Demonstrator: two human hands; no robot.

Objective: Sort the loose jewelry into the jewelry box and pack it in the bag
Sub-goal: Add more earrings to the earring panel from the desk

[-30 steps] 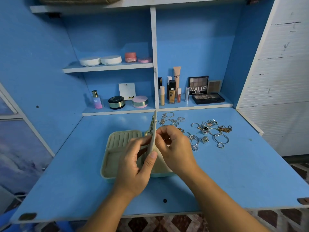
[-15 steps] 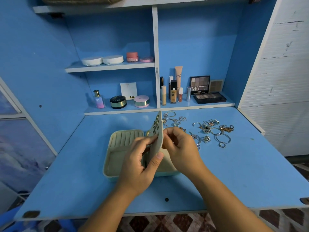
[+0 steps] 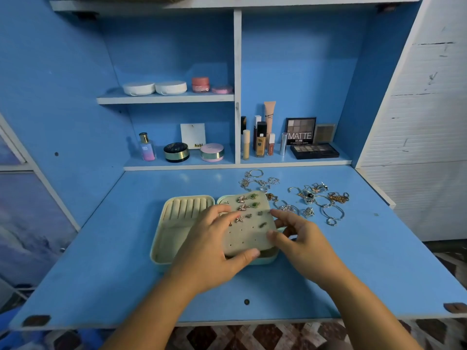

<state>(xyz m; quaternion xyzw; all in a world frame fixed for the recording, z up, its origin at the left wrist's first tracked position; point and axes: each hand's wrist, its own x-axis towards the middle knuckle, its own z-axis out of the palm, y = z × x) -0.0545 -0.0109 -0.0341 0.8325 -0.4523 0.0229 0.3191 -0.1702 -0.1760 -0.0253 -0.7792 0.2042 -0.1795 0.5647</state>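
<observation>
Head view: the jewelry box (image 3: pixel 157 248) lies open near the middle of the blue desk (image 3: pixel 379 261), a little toward its left edge. Its left half shows the ring rolls (image 3: pixel 187 207), with no rings that I can make out. Over its right half sits the earring panel (image 3: pixel 249 236), nearly flat, with several earrings (image 3: pixel 242 199) pinned along its far part and many holes free nearer the front edge.

The left hand (image 3: pixel 214 248) grips the panel, thumb curled round its near edge and fingers spread over the top. The right hand (image 3: pixel 303 243) has thumb and forefinger tips at the panel's right edge. Whether they pinch it or only steady it I cannot tell.

The loose jewelry (image 3: pixel 310 198), chains, bangles and rings, lies in a tangle toward the desk's rear right, just beside the box and touched by neither hand. No bag is in view.

By my reckoning the task is early. Some earrings are sorted, but most of the pile is still to go in. After that the box must be closed and packed.
</observation>
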